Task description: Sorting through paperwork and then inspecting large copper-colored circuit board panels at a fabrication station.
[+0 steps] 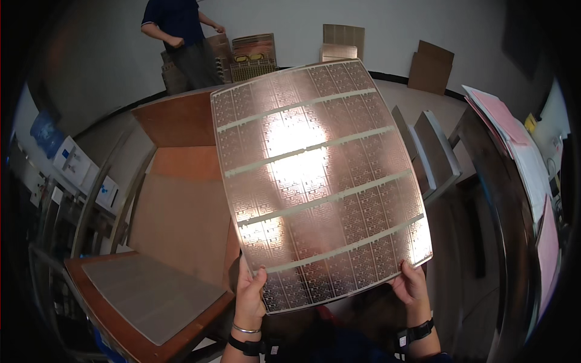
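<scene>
Both my hands hold up a large copper-coloured circuit board panel [369, 206], patterned with fine traces and crossed by pale bands. Bright light glares off its middle. My left hand [250, 290] grips the lower left edge, thumb on the face and fingers mostly behind. At the lower right edge, my right hand [413, 285] pinches the panel the same way. The sheet is tilted and bows slightly. To the left, a similar grey panel [157, 296] lies flat on a brown wooden board [75, 272].
A copper-brown sheet [181, 212] lies beyond the left board, below an upright brown panel [175, 118]. At right are slanted grey boards [437, 151] and a rack with white and pink sheets [508, 127]. A person [181, 36] stands at the back left, near stacked panels [254, 54].
</scene>
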Motion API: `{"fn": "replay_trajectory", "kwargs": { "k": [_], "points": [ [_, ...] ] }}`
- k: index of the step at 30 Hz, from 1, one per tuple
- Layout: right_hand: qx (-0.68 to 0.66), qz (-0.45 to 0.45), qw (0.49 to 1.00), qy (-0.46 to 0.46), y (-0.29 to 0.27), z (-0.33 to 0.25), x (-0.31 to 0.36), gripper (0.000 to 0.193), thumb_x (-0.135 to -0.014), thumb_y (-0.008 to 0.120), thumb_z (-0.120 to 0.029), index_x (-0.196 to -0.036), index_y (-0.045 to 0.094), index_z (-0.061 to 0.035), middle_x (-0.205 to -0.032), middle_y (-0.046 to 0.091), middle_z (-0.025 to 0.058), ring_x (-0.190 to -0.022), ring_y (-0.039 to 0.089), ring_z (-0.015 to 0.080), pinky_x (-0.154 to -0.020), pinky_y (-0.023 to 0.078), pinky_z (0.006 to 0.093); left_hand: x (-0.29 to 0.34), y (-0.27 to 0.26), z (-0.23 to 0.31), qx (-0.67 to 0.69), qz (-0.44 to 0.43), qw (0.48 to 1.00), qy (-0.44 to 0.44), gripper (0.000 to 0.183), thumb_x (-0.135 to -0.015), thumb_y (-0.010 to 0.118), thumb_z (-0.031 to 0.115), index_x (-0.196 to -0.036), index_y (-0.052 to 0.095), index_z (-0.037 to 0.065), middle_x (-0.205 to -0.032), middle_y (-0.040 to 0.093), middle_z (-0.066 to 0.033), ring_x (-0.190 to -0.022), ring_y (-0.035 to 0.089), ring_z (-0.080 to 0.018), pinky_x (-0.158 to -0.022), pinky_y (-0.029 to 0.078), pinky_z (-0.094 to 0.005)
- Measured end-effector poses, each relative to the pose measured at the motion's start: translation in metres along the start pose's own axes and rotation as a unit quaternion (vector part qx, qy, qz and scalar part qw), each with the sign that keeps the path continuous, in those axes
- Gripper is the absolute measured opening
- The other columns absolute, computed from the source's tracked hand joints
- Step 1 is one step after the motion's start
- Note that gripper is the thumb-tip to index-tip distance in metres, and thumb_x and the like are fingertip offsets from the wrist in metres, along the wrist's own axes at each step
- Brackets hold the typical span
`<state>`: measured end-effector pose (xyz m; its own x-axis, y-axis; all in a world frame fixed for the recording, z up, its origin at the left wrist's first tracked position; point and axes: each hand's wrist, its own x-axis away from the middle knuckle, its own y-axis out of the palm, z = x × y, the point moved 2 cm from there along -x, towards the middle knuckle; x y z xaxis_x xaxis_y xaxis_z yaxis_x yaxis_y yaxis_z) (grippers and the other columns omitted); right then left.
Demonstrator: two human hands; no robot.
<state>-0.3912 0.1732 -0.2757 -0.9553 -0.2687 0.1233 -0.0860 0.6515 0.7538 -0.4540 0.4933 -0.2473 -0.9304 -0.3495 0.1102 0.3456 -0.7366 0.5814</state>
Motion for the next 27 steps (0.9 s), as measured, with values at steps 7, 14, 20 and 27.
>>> {"fn": "replay_trajectory", "kwargs": {
  "k": [7,14,20,27],
  "points": [
    [0.031,-0.018,0.999,0.003,0.011,0.007,0.008,0.048,-0.093,0.053,-0.012,-0.134,0.032,0.0000,-0.128,0.048,0.0193,-0.109,0.057,0.0317,-0.084,0.053,0.0501,-0.002,-0.017,0.001,0.023,0.019,1.000,-0.006,0.059,-0.090,0.050,-0.002,-0.143,0.024,0.006,-0.127,0.050,-0.0082,-0.107,0.054,-0.0136,-0.093,0.045,-0.0266],
    [0.043,-0.009,0.999,0.011,0.023,0.011,0.009,0.048,-0.092,0.054,-0.011,-0.133,0.032,-0.0001,-0.123,0.052,0.0175,-0.103,0.060,0.0295,-0.080,0.056,0.0444,0.000,-0.038,-0.004,0.001,0.063,0.998,0.005,0.056,-0.091,0.050,0.000,-0.142,0.028,0.007,-0.112,0.056,-0.0040,-0.088,0.054,-0.0073,-0.079,0.047,-0.0198],
    [0.050,-0.025,0.998,0.038,0.029,0.012,0.007,0.046,-0.093,0.053,-0.011,-0.133,0.033,-0.0013,-0.123,0.052,0.0159,-0.104,0.059,0.0271,-0.083,0.054,0.0422,0.000,-0.040,-0.008,0.003,0.102,0.995,0.008,0.057,-0.091,0.049,0.000,-0.143,0.026,0.006,-0.112,0.055,-0.0033,-0.086,0.053,-0.0056,-0.076,0.046,-0.0165],
    [0.081,-0.054,0.993,0.060,0.027,0.023,-0.004,0.046,-0.093,0.053,-0.013,-0.134,0.034,-0.0015,-0.125,0.051,0.0146,-0.107,0.057,0.0257,-0.088,0.051,0.0422,-0.005,-0.047,-0.008,-0.017,0.124,0.991,0.046,0.059,-0.091,0.052,0.004,-0.144,0.025,0.005,-0.116,0.053,-0.0027,-0.086,0.051,-0.0037,-0.074,0.046,-0.0157]
  ]
}}
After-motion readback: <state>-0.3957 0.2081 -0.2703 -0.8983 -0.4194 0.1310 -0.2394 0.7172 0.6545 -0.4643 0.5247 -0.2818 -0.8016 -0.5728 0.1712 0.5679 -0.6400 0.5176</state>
